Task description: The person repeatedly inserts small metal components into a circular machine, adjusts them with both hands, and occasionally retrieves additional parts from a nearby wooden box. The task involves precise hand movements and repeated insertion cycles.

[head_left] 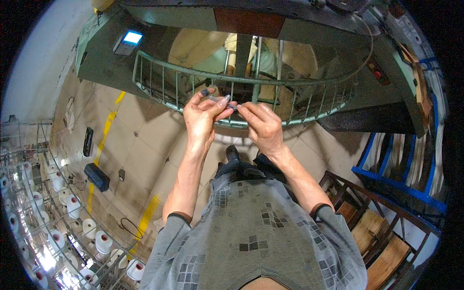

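Both hands are raised in front of my body, close together at the railing of a large machine. A small thin grey piece (pixel 232 106), metallic-looking, spans the gap between my fingertips; its exact kind is too small to make out. My left hand (pixel 199 117) pinches one end between thumb and fingers, and a dark wrap (pixel 205 92) circles one of its fingers. On the other end, the fingertips of my right hand (pixel 265 127) are pressed together. Directly behind the hands runs the curved green metal railing (pixel 193 72).
The green machine body (pixel 169 19) arches ahead, with a small lit screen (pixel 132 37) at its left. White yarn cones (pixel 103 241) fill a rack at lower left. A blue frame (pixel 396 187) and a wooden-slatted rack (pixel 372 232) stand right. Dark objects (pixel 97 177) lie on the tiled floor.
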The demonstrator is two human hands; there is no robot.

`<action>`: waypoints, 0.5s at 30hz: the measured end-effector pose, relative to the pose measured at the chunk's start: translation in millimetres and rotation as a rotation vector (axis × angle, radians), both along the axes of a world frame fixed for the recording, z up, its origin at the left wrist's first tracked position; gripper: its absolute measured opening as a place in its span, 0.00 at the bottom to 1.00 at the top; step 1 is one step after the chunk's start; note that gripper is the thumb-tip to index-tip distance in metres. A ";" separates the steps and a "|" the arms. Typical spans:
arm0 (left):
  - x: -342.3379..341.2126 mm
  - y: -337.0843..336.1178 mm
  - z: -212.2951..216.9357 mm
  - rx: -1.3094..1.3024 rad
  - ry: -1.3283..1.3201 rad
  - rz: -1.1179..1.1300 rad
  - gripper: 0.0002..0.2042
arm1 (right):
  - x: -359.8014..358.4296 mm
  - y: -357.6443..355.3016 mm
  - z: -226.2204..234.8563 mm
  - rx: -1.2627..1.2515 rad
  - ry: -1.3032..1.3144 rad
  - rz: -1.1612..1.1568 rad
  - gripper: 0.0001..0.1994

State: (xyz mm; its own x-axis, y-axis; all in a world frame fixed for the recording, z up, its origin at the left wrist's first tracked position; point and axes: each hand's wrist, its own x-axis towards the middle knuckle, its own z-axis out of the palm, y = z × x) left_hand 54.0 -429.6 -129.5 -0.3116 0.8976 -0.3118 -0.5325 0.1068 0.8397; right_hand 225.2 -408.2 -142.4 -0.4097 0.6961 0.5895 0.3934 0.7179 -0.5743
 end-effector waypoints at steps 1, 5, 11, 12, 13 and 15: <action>-0.3 0.2 -0.9 0.002 0.002 0.008 0.21 | -1.4 -0.4 -0.7 -0.038 0.051 0.002 0.12; 0.5 2.6 -4.0 0.005 0.032 0.038 0.21 | -6.3 -4.1 -0.4 -0.471 0.275 -0.042 0.08; 0.4 4.0 -5.9 -0.050 0.007 -0.003 0.20 | -7.6 -5.7 1.5 -0.779 0.361 -0.038 0.07; -0.6 4.3 -5.8 -0.051 -0.008 -0.029 0.20 | -7.1 -4.7 0.7 -0.766 0.353 -0.029 0.07; -1.6 4.7 -5.6 -0.073 -0.001 -0.034 0.20 | -6.3 -3.5 -0.2 -0.748 0.347 -0.012 0.07; -1.7 5.6 -5.3 -0.065 0.004 -0.059 0.20 | -4.9 -2.2 -2.3 -0.770 0.279 -0.020 0.07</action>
